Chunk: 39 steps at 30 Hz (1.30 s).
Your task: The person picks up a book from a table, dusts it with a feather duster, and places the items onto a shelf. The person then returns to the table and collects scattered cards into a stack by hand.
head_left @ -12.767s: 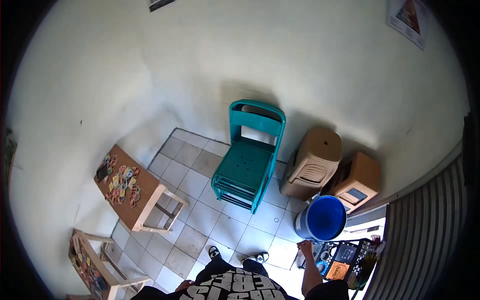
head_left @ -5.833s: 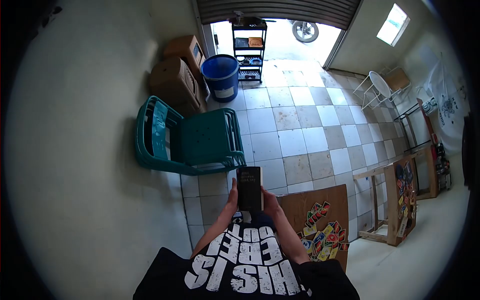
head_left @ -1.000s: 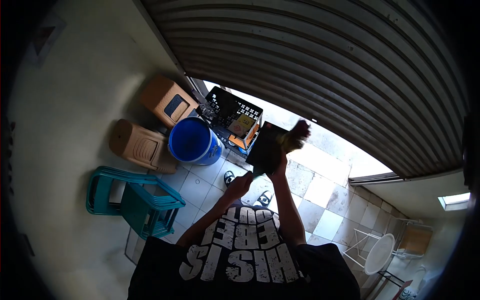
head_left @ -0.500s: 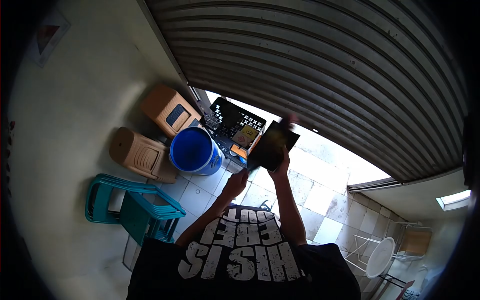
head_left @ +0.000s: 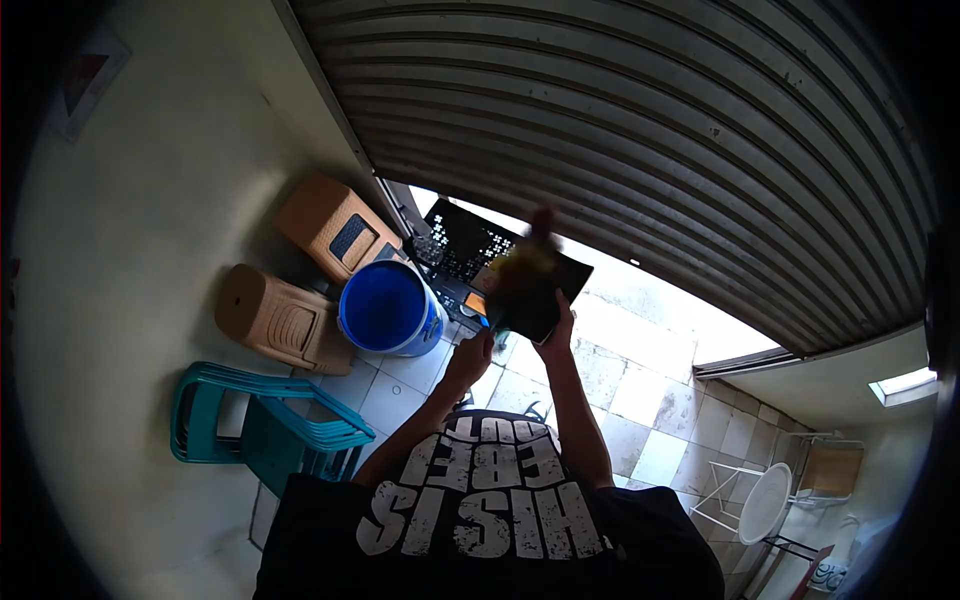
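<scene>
My left hand (head_left: 470, 360) is closed round the lower end of a long, fluffy thing that looks like a feather duster (head_left: 530, 262). Motion smears its brownish, yellow and reddish upper part. My right hand (head_left: 560, 325) grips the near right edge of a flat black rectangular panel (head_left: 570, 280), with the thumb on its face. The duster lies across the panel's left part and hides it; whether the two touch, I cannot tell.
A blue drum (head_left: 385, 305) stands left of my hands, beside brown plastic stools (head_left: 265, 305) and stacked teal chairs (head_left: 275, 430). A black perforated rack (head_left: 465, 235) is behind the drum. Ahead hangs a half-raised metal shutter (head_left: 620, 130). A white round-topped stool (head_left: 765, 503) stands right.
The duster's blurred upper end has swung left across the panel. Both hands keep their hold and have hardly moved.
</scene>
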{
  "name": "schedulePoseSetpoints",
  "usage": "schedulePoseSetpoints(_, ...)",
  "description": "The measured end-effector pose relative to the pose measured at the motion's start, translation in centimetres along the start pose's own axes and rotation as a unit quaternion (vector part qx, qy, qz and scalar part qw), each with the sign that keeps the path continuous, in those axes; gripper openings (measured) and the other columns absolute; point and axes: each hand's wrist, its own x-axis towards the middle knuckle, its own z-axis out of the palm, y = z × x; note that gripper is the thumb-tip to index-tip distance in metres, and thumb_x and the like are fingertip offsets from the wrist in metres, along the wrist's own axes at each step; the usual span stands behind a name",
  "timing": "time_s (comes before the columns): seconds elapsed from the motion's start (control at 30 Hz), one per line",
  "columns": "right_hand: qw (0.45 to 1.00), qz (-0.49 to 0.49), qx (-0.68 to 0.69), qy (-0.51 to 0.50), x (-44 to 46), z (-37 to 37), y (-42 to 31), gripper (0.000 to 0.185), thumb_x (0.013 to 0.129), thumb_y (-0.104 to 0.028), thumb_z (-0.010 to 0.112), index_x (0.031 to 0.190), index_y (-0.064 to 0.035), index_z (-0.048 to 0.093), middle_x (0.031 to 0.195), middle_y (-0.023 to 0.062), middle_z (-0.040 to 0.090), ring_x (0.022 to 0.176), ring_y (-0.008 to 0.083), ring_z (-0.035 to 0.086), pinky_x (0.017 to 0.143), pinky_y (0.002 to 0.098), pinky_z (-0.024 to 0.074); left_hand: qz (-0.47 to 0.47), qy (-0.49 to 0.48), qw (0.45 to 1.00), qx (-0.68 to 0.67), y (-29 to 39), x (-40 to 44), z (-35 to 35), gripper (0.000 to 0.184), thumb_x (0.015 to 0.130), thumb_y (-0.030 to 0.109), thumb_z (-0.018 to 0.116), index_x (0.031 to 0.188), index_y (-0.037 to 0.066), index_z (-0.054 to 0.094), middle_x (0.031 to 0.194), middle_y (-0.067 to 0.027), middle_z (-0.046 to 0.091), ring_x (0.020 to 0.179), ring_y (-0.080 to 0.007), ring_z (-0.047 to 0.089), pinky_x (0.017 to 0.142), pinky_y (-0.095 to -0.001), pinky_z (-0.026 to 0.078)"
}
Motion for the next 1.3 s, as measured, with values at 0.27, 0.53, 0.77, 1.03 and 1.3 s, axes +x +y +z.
schedulePoseSetpoints(0.27,0.999,-0.016,-0.012,0.027,0.0,1.3,1.5,0.048,0.097,-0.032,0.051,0.135,-0.0025,0.047,0.125,0.0144,0.060,0.113,0.0292,0.061,0.098,0.0423,0.0501,-0.041,-0.054,0.998,0.006,-0.8,-0.2,-1.3,0.034,0.101,0.033,0.044,0.108,0.004,0.061,0.081,-0.0262,0.066,0.076,-0.0435,0.065,0.068,-0.0516,0.052)
schedulePoseSetpoints(0.53,0.998,-0.038,-0.017,0.045,0.9,-0.2,2.0,0.044,0.095,-0.030,0.054,0.129,-0.0021,0.052,0.120,0.0141,0.063,0.109,0.0275,0.062,0.096,0.0396,0.0505,0.060,-0.062,0.996,-0.021,-2.4,-0.3,-0.3,0.034,0.101,0.032,0.044,0.106,0.003,0.061,0.086,-0.0243,0.066,0.081,-0.0442,0.063,0.072,-0.0534,0.050)
schedulePoseSetpoints(0.77,0.995,-0.050,-0.031,0.084,-0.1,0.7,1.6,0.043,0.096,-0.029,0.053,0.130,-0.0034,0.050,0.121,0.0150,0.061,0.110,0.0301,0.061,0.096,0.0434,0.0507,-0.184,-0.063,0.973,-0.128,-1.1,2.4,-4.3,0.039,0.101,0.036,0.039,0.096,0.005,0.061,0.076,-0.0206,0.065,0.068,-0.0385,0.065,0.060,-0.0479,0.051)
schedulePoseSetpoints(1.03,0.989,0.002,-0.132,0.060,-0.9,-1.5,0.0,0.042,0.095,-0.021,0.057,0.132,-0.0042,0.047,0.121,0.0130,0.061,0.111,0.0270,0.061,0.094,0.0413,0.0519,-0.210,-0.162,0.829,-0.492,-0.6,2.3,-6.7,0.045,0.099,0.051,0.045,0.075,0.014,0.048,0.054,0.0061,0.038,0.039,-0.0042,0.035,0.036,-0.0232,0.026)
schedulePoseSetpoints(1.3,0.946,-0.029,-0.249,0.204,0.6,-0.8,3.9,0.054,0.094,-0.030,0.056,0.141,-0.0139,0.035,0.115,0.0090,0.059,0.101,0.0226,0.061,0.078,0.0382,0.0549,-0.057,-0.152,0.925,-0.345,4.4,0.8,-4.1,0.034,0.099,0.042,0.052,0.099,0.008,0.056,0.057,0.0058,0.043,0.040,-0.0048,0.040,0.037,-0.0223,0.030)
